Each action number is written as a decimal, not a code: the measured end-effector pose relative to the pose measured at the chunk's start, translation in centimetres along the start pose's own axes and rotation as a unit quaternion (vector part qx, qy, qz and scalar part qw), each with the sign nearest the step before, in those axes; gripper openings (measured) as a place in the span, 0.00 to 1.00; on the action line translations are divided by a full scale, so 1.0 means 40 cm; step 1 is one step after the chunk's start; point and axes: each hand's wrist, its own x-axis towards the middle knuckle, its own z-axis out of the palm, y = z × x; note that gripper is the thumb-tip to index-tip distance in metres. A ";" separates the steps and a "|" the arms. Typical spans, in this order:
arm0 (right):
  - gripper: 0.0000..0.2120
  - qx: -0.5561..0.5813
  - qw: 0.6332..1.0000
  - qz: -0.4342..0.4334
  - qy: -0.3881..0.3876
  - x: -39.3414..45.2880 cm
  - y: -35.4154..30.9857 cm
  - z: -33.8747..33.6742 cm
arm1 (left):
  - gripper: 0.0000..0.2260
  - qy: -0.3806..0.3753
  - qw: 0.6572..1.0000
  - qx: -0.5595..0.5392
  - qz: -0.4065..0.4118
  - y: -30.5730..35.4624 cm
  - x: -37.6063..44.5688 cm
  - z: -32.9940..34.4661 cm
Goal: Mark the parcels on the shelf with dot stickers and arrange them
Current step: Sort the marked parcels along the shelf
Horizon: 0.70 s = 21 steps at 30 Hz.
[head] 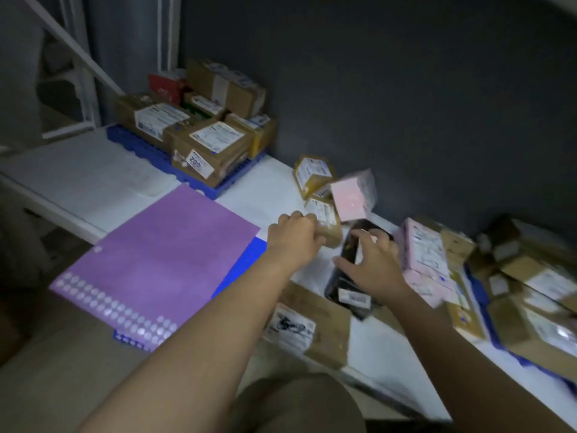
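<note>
The left hand (293, 234) curls its grip round a small brown cardboard parcel (326, 221) on the white shelf (268, 195); the right hand (371, 264) rests spread on a black plastic mailer (349, 285) (blurred); best to steady each parcel, label upward, before dotting from the purple sticker sheet (156, 264).

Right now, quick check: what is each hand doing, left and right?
Left hand: fingers curled round a small brown parcel, gripping it.
Right hand: fingers spread, resting on the black parcel, not gripping.

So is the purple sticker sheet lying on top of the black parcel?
No, the purple sticker sheet lies left of the black parcel, apart from it.
</note>
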 end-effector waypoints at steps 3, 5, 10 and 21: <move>0.48 0.052 0.989 0.138 -0.026 -0.058 0.057 0.017 | 0.18 -0.040 0.999 -0.011 0.000 0.055 -0.039 0.045; 0.56 0.112 0.970 0.208 -0.061 -0.078 0.069 0.043 | 0.18 -0.068 0.998 -0.018 -0.005 0.081 -0.054 0.071; 0.53 0.203 0.948 0.245 -0.026 -0.085 0.055 0.071 | 0.16 -0.065 0.996 -0.055 -0.019 0.106 -0.074 0.105; 0.52 0.366 0.910 0.179 0.076 -0.229 0.155 -0.053 | 0.38 -0.104 0.934 -0.326 -0.102 0.205 -0.131 0.072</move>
